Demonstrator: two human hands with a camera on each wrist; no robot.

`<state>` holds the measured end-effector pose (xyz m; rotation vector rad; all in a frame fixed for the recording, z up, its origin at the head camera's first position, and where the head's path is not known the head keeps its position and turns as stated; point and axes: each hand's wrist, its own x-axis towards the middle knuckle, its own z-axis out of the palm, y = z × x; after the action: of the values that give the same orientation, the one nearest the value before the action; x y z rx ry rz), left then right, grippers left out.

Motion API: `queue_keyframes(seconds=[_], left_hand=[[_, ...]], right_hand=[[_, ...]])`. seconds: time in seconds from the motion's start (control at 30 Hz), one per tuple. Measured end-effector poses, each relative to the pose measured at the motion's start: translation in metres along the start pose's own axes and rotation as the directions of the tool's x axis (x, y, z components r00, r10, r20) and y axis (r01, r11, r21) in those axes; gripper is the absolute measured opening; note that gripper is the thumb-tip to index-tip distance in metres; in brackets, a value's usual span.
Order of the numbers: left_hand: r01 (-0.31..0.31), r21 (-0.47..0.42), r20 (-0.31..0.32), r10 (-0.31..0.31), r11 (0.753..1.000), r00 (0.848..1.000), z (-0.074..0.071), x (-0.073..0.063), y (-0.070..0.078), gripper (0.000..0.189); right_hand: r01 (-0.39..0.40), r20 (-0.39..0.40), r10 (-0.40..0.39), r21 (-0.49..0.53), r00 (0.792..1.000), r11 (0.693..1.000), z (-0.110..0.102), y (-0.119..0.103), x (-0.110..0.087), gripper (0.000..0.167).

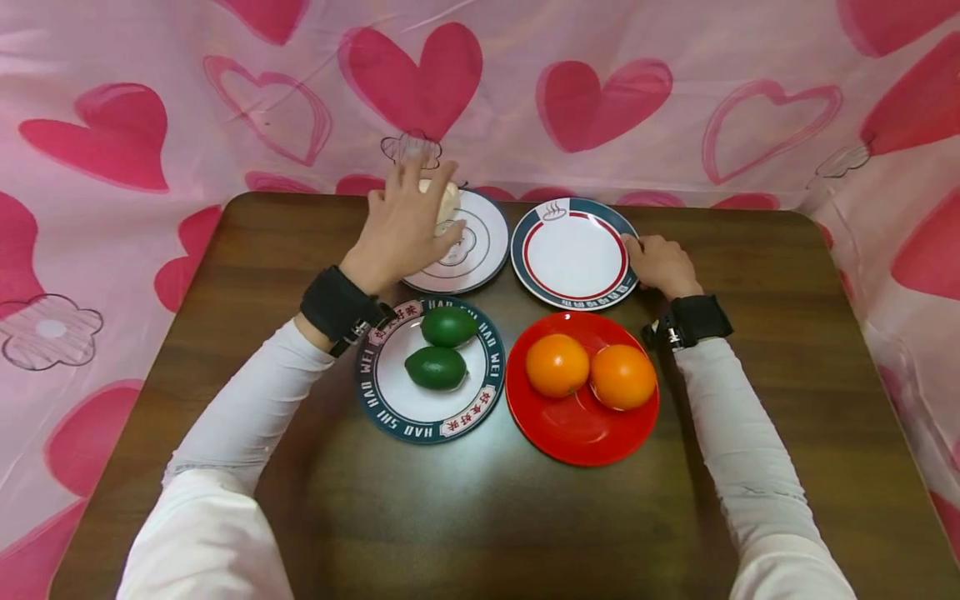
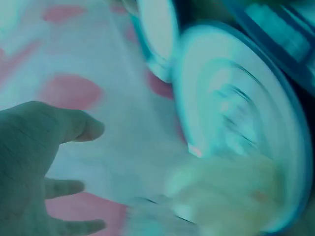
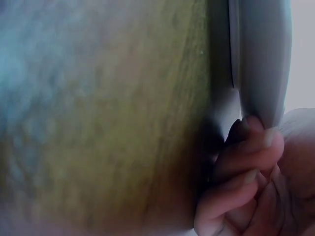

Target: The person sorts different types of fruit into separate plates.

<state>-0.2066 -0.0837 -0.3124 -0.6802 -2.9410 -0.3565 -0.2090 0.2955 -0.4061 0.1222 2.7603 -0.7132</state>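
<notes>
Left hand (image 1: 402, 218) spreading wide over pale lump (image 1: 450, 202), ringed plate (image 1: 491, 233) bearing it, right hand (image 1: 663, 262) pinching banded plate (image 1: 574, 258), lettered plate (image 1: 390, 396) holding limes (image 1: 437, 368), red plate (image 1: 585, 433) holding oranges (image 1: 557, 365)

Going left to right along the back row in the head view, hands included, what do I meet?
Left hand → white plate with thin grey rings → blue-rimmed plate with a red ring → right hand at that plate's edge.
</notes>
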Motion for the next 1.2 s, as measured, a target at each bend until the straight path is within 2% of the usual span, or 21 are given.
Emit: queue_keyframes(seconds=[0.07,0.17,0.33,0.43,0.6,0.7,0.97,1.1,1.2], left_hand=[[0.086,-0.014,0.014,-0.086,0.996,0.996,0.007,0.006,-0.018,0.079],[0.156,-0.027,0.024,-0.156,0.987,0.988,0.02,0.009,-0.035,0.08],[0.189,-0.056,0.054,-0.186,0.98,0.981,0.038,0.007,-0.048,0.067],[0.185,-0.063,0.077,-0.18,0.981,0.981,0.045,0.006,-0.052,0.058],[0.141,-0.023,0.151,-0.136,0.99,0.979,0.052,0.002,-0.054,0.052],[0.115,-0.004,0.175,-0.112,0.993,0.978,0.055,0.001,-0.054,0.049],[0.099,-0.037,0.167,-0.091,0.994,0.982,0.059,-0.001,-0.049,0.048],[0.077,-0.057,0.157,-0.067,0.995,0.985,0.053,0.001,-0.045,0.048],[0.035,-0.078,0.127,-0.025,0.996,0.992,0.045,0.006,-0.039,0.05]], right_hand=[[-0.005,-0.003,0.005,-0.002,1.0,1.0,0.001,-0.002,0.0,0.063],[-0.013,-0.003,0.013,0.001,1.0,1.0,0.001,-0.004,-0.001,0.063],[-0.017,0.006,0.017,0.011,1.0,1.0,0.002,-0.005,-0.002,0.065],[-0.011,0.006,0.01,0.019,1.0,1.0,0.001,-0.005,-0.004,0.065],[0.002,-0.008,-0.002,0.031,1.0,1.0,0.0,-0.005,-0.005,0.063],[0.007,-0.011,-0.006,0.041,1.0,0.999,0.001,-0.005,-0.006,0.063],[0.005,-0.009,-0.005,0.044,1.0,0.999,0.002,-0.004,-0.006,0.064],[-0.009,-0.012,0.009,0.041,1.0,0.999,0.002,-0.005,-0.007,0.065],[-0.02,-0.007,0.02,0.041,1.0,0.999,0.001,-0.006,-0.007,0.065]])
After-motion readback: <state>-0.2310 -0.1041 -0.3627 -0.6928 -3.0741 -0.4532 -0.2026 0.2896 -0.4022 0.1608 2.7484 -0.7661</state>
